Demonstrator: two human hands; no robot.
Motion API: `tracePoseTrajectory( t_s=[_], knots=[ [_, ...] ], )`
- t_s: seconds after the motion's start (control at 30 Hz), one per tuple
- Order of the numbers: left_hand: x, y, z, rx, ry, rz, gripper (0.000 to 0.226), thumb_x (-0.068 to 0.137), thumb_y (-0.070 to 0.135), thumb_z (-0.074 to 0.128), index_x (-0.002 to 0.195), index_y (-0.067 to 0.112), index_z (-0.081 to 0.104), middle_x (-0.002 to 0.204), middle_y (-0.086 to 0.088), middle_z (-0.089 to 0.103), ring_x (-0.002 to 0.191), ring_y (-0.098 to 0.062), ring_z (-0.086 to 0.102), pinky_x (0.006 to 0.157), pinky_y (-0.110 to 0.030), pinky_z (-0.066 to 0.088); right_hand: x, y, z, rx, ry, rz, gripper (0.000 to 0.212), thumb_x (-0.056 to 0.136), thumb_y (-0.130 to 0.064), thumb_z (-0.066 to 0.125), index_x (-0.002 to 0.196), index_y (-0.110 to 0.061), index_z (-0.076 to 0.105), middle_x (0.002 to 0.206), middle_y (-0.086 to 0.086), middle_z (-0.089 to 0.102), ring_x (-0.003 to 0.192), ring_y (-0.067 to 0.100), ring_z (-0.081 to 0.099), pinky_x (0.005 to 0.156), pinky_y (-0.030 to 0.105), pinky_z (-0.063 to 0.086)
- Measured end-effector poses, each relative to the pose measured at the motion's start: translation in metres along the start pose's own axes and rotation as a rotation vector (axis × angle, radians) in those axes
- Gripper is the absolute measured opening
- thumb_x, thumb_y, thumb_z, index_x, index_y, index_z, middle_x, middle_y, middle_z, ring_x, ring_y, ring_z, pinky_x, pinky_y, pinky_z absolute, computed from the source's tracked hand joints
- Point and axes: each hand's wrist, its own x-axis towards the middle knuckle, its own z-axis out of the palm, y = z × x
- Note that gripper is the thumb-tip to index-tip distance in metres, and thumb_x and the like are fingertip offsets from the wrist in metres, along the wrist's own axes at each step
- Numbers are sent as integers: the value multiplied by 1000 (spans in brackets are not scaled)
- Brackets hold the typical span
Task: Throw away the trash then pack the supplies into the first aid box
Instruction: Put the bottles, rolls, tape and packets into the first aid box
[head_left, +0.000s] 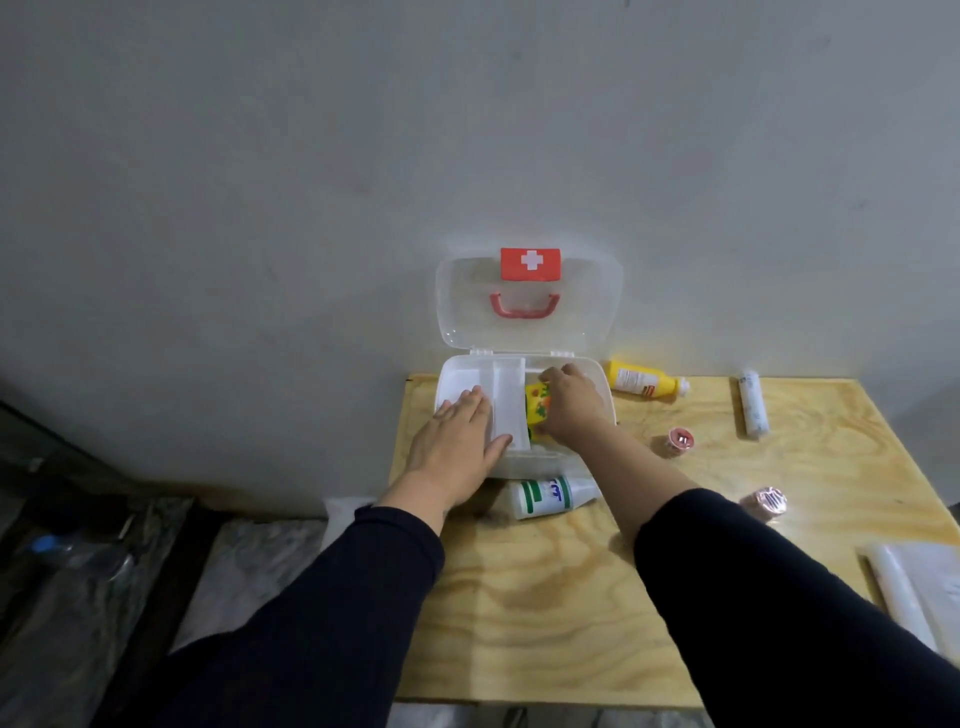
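A clear first aid box (602, 384) stands open at the table's back left, its lid with a red cross label leaning on the wall. My right hand (569, 408) is inside the box's right compartment, shut on a yellow packet (537, 408). My left hand (460, 441) lies flat, fingers spread, on the white inner tray at the box's left side. On the table lie a yellow bottle (641, 383), a white bottle with green print (548, 496), a white bandage roll (753, 404) and two pink tape rolls (678, 441) (764, 501).
The plywood table (545, 597) ends at a front edge near me and a left edge by the box. Clear plastic wrapping (914, 587) lies at the right edge. On the dark floor at the left lies an empty plastic bottle (67, 553).
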Motion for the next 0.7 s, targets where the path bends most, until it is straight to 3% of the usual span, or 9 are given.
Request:
tracePoseTrajectory(
  t_s=[0.27,0.43,0.7],
  knots=[
    [6,-2,-11,-6,-37,50,65,103,46,29,155,8,19,164,-6,15,151,-19,16,121,-33,15,-11,2,-12,100,54,38,45,85,-5,63,129,-12,54,136,12,47,120,28,51,100,35,44],
    [23,19,-41,27,-25,191,44,102,37,38,139,15,47,147,-3,45,134,-26,44,103,-40,39,-46,9,-42,-50,194,2,43,84,-5,53,123,-20,60,130,8,56,123,30,45,97,40,42],
    [33,100,-54,-30,-123,478,39,97,34,44,134,26,56,143,1,52,128,-24,50,99,-38,44,-126,73,-66,-73,240,337,35,87,-22,55,122,-26,60,131,7,55,126,29,44,97,37,42]
  ],
)
